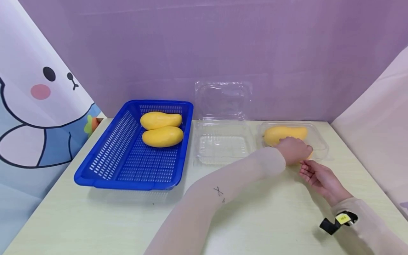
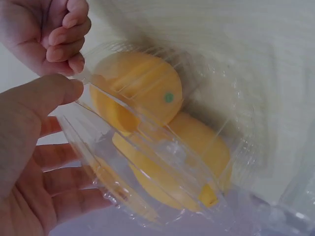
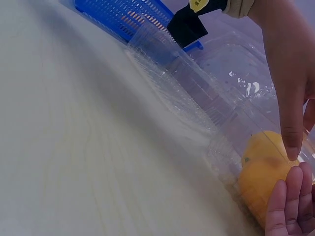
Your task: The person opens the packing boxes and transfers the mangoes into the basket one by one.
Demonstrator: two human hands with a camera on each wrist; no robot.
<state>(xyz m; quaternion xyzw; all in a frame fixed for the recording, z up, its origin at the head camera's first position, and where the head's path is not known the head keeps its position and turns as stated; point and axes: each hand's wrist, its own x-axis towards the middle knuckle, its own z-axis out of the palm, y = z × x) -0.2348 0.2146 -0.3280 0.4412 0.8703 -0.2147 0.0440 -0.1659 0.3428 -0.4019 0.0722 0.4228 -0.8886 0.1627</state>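
Observation:
A clear plastic clamshell box [image 1: 320, 143] at the back right holds two yellow mangoes [image 1: 285, 134], seen through its plastic. Its lid is down over the fruit. My left hand [image 1: 293, 150] reaches across and grips this box, fingers spread over the lid [image 2: 106, 162] and thumb on the front rim. Just in front, my right hand [image 1: 323, 179] has its fingers curled, fingertips right at that rim beside the left thumb. I cannot tell whether they pinch the plastic. In the right wrist view the nearer mango [image 3: 263, 184] shows under both hands.
A second clear clamshell [image 1: 224, 141] stands with its lid [image 1: 223, 101] up against the purple backdrop. To the left, a blue basket [image 1: 134, 186] holds two mangoes [image 1: 162, 136] in its far right part. Printed cloth [image 1: 35, 117] walls the left side of the table.

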